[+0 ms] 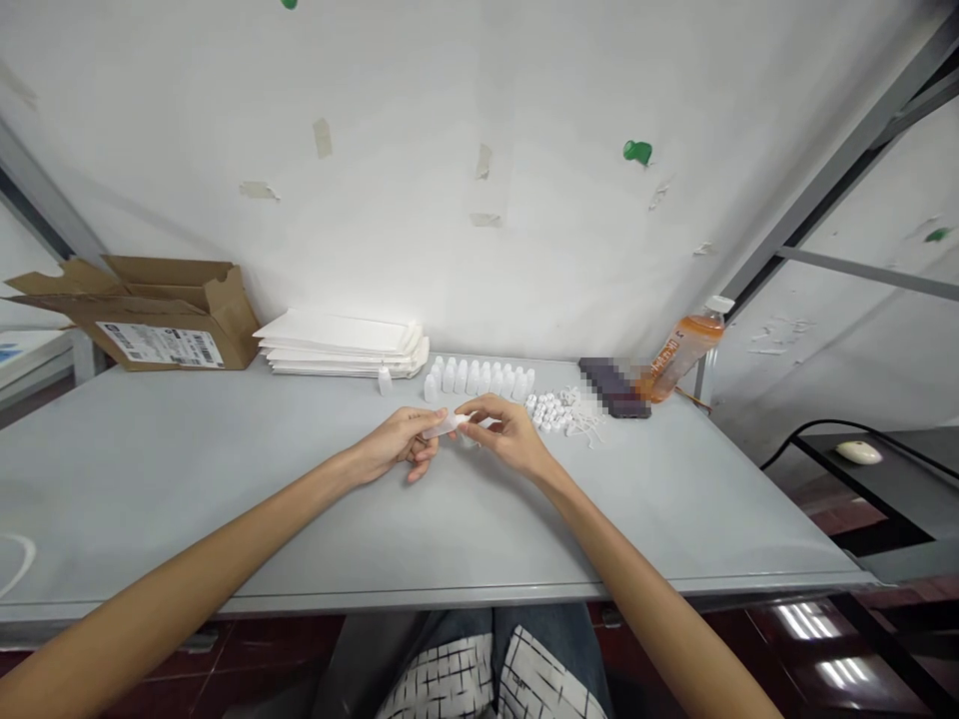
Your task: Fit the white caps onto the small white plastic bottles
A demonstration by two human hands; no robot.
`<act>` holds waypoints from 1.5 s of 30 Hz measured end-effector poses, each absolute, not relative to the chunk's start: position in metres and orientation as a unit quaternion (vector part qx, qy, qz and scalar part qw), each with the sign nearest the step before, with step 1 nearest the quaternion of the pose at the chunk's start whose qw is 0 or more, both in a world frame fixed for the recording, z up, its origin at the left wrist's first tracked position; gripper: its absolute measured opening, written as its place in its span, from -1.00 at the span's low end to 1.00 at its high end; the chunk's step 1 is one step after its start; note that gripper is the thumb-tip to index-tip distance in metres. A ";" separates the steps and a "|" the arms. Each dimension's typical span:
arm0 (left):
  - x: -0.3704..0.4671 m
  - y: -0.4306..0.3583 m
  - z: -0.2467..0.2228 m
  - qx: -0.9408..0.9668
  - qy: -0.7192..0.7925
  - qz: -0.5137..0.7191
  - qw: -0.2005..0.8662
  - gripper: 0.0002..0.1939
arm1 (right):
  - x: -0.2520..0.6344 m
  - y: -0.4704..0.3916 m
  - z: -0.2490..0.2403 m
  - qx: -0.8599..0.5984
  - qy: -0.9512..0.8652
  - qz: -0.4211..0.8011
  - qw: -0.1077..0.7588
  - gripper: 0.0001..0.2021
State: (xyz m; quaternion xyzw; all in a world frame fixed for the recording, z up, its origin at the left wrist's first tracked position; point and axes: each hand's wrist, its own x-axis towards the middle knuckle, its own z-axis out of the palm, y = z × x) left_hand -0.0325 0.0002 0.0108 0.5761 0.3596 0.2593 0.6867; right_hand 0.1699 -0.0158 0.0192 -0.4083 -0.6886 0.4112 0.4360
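Note:
Above the middle of the table, my left hand (pixel 397 442) is closed around a small white plastic dropper bottle (pixel 441 428), which lies tilted nearly flat. The fingers of my right hand (pixel 505 432) pinch the neck end of the same bottle; they hide whether a cap is on it. Just behind my hands stand several similar white bottles (pixel 483 377) upright in rows. One more bottle (pixel 385 380) with a thin tip stands apart to the left. Small white caps (pixel 550 411) lie in a heap right of the rows, beside thin white pieces (pixel 584 424).
On the grey table (pixel 300 539), a stack of white envelopes or sheets (pixel 341 345) and an open cardboard box (pixel 172 315) sit at the back left. A dark phone-like object (pixel 599 379) and a leaning bottle of orange drink (pixel 685 355) are at the back right, against the wall side.

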 end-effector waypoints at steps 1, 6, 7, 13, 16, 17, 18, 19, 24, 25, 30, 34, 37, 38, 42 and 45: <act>-0.032 -0.001 0.012 0.581 0.360 0.263 0.681 -0.59 | 0.170 -0.016 0.019 -0.407 -0.689 0.414 0.434 -0.78; -0.028 -0.005 0.015 0.593 0.363 0.267 0.668 -0.60 | 0.169 -0.015 0.017 -0.402 -0.697 0.431 0.409 -0.73; -0.028 -0.005 0.014 0.591 0.363 0.266 0.669 -0.59 | 0.169 -0.015 0.017 -0.402 -0.693 0.439 0.408 -0.73; -0.028 -0.002 0.010 0.572 0.372 0.268 0.680 -0.53 | 0.168 -0.016 0.019 -0.390 -0.661 0.477 0.428 -0.71; -0.028 -0.002 0.010 0.573 0.377 0.272 0.675 -0.53 | 0.167 -0.018 0.021 -0.401 -0.653 0.471 0.437 -0.67; -0.028 -0.002 0.011 0.576 0.377 0.272 0.672 -0.53 | 0.168 -0.018 0.021 -0.401 -0.655 0.473 0.431 -0.67; -0.028 -0.003 0.011 0.580 0.377 0.272 0.670 -0.53 | 0.168 -0.018 0.021 -0.399 -0.659 0.478 0.423 -0.68; -0.028 -0.003 0.012 0.582 0.376 0.271 0.668 -0.54 | 0.168 -0.019 0.022 -0.395 -0.663 0.484 0.413 -0.68; -0.028 -0.005 0.014 0.576 0.374 0.277 0.672 -0.56 | 0.169 -0.018 0.023 -0.394 -0.658 0.491 0.413 -0.70; -0.028 -0.005 0.013 0.573 0.374 0.279 0.673 -0.57 | 0.169 -0.018 0.023 -0.395 -0.655 0.490 0.418 -0.71; -0.028 -0.004 0.012 0.573 0.374 0.279 0.673 -0.57 | 0.170 -0.019 0.023 -0.379 -0.647 0.510 0.422 -0.71; -0.028 -0.004 0.012 0.584 0.372 0.281 0.665 -0.55 | 0.168 -0.020 0.022 -0.391 -0.651 0.511 0.403 -0.67; -0.028 -0.003 0.012 0.588 0.374 0.280 0.660 -0.55 | 0.166 -0.020 0.021 -0.397 -0.659 0.506 0.390 -0.64; -0.028 -0.003 0.012 0.590 0.373 0.279 0.660 -0.55 | 0.166 -0.019 0.020 -0.398 -0.659 0.504 0.391 -0.64; -0.028 -0.004 0.013 0.590 0.372 0.274 0.662 -0.56 | 0.168 -0.017 0.018 -0.393 -0.654 0.501 0.408 -0.66; -0.027 -0.005 0.014 0.577 0.381 0.281 0.665 -0.59 | 0.169 -0.016 0.018 -0.388 -0.643 0.508 0.421 -0.67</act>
